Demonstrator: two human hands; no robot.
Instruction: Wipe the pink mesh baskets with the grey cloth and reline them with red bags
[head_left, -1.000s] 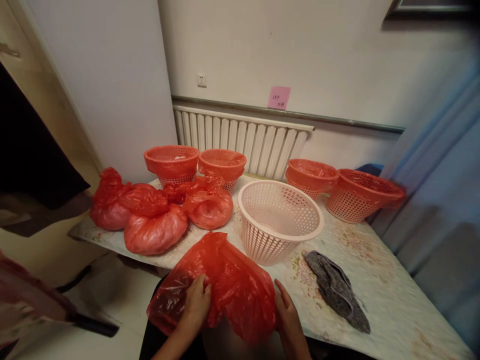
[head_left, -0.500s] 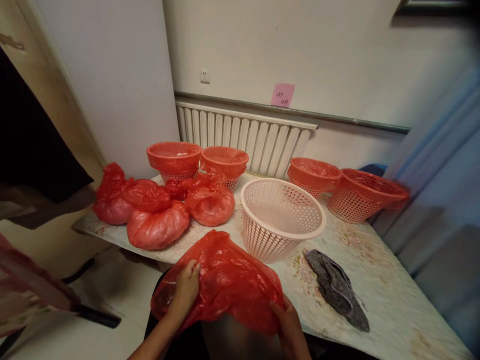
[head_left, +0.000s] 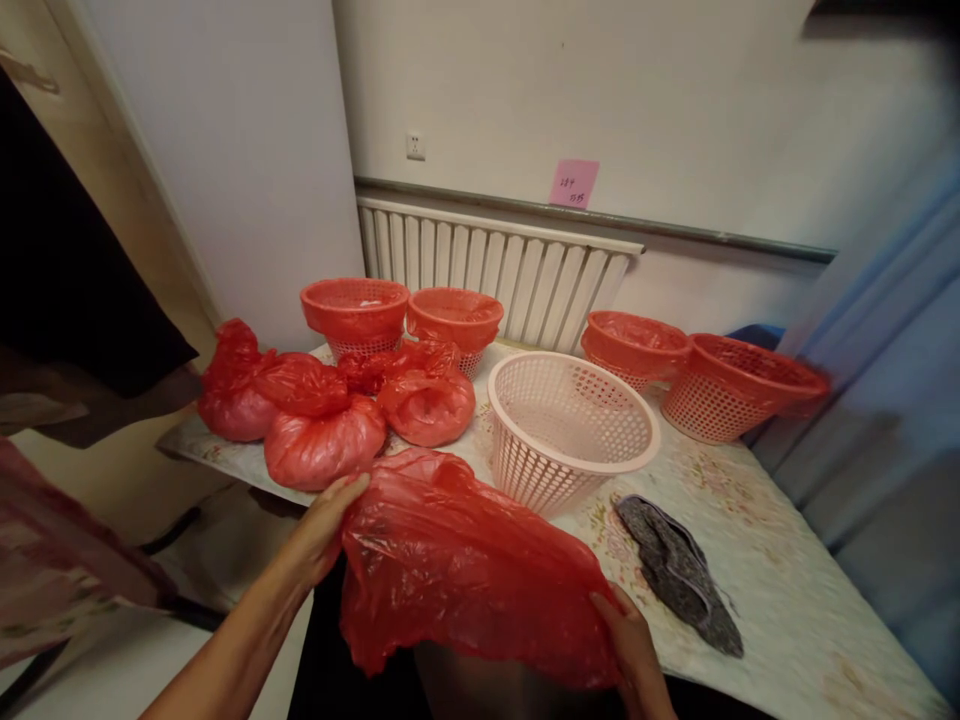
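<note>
A red plastic bag [head_left: 472, 570] is stretched out between my two hands, low in front of the table's edge. My left hand [head_left: 330, 525] is closed on its left upper corner. On the other side, my right hand [head_left: 630, 640] grips the bag's lower right part, thumb on top and fingers partly hidden. Just beyond the bag stands a bare pale pink mesh basket [head_left: 570, 430], upright on the table. A dark grey cloth [head_left: 679, 570] lies crumpled to the right of the basket.
Several filled red bags [head_left: 326, 440] sit on the table's left side. Behind them stand two baskets lined with red bags [head_left: 356, 310]. Two more lined baskets [head_left: 637, 345] stand at the back right, near a blue curtain [head_left: 892, 400]. A person in dark clothing [head_left: 75, 260] is at the left.
Both hands have moved apart, pulling the red bag wider. The left hand has gone up and left, the right hand rightward. The view has shifted slightly; the basket and cloth stay put.
</note>
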